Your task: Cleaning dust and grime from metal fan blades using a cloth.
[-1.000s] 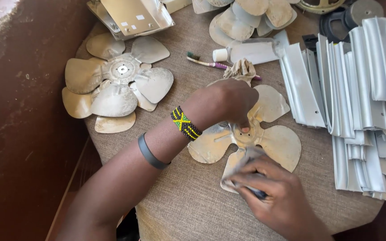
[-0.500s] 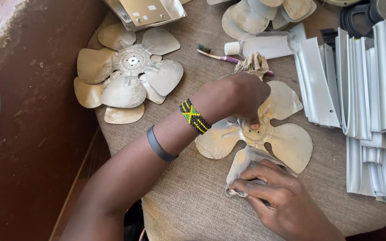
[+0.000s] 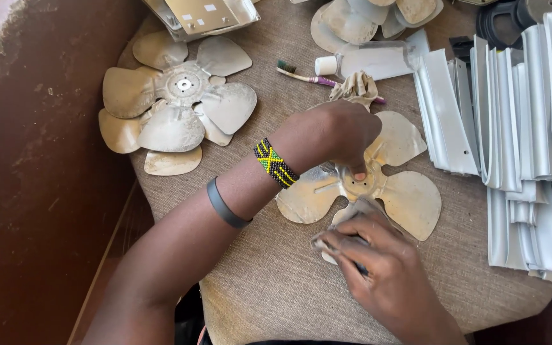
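Pinning fan blade (image 3: 410,198) at hub w/ left hand (image 3: 337,137), mid tabletop (image 3: 276,287); right hand (image 3: 384,271) clenched on cloth (image 3: 346,223) at near blade. Thin sheet metal, light, probably bendy w/ sharp edges: hold at hub.

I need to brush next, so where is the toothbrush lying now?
In the head view the toothbrush lies on the cloth-covered table, beyond the left hand, between the stacked fan blades and the white bottle.

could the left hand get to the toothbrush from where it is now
Probably yes. The left hand presses on the hub of the metal fan blade, and the toothbrush lies just beyond it on the cloth-covered table, with only a crumpled rag beside its handle.
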